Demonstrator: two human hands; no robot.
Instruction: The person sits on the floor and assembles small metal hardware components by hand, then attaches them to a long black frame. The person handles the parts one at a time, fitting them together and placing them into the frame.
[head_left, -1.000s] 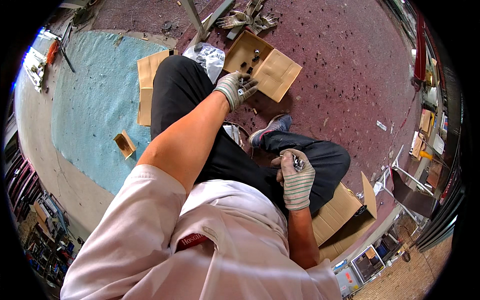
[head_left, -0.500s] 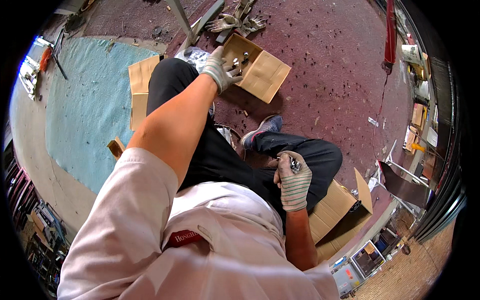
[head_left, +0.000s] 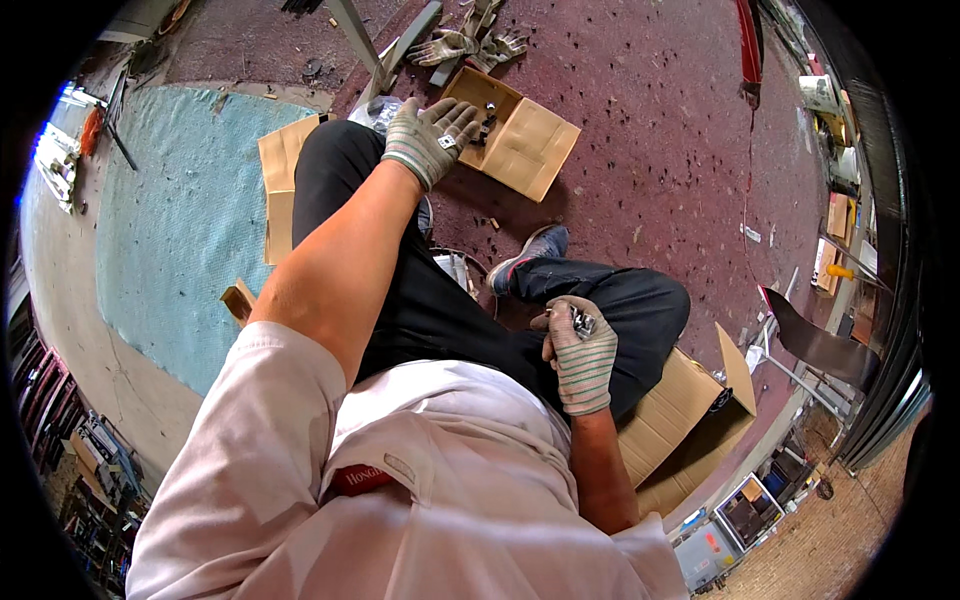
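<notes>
My left hand [head_left: 425, 140], in a striped glove with a greyish palm, is turned palm up beside the near left edge of an open cardboard box [head_left: 533, 150]. Its fingers are loosely extended, with a small shiny metal piece [head_left: 447, 142] held against them. Several small metal pieces [head_left: 487, 122] lie inside the box. In front of my bent right leg, my right hand [head_left: 582, 360], gloved alike, is closed around a cluster of small shiny metal parts [head_left: 582, 321]. Its fingers partly hide them, so their exact kind does not show.
Work gloves [head_left: 445, 47] lie beyond the box. An open carton [head_left: 665, 415] stands at my right, another cardboard box [head_left: 282, 170] by my left knee. Small dark bits are scattered over the reddish floor [head_left: 650, 150]. A pale blue mat [head_left: 180, 230] covers the left side.
My left hand has drawn back slightly from the box and turned palm up, with a metal piece now showing on it. My right hand still grips the metal parts.
</notes>
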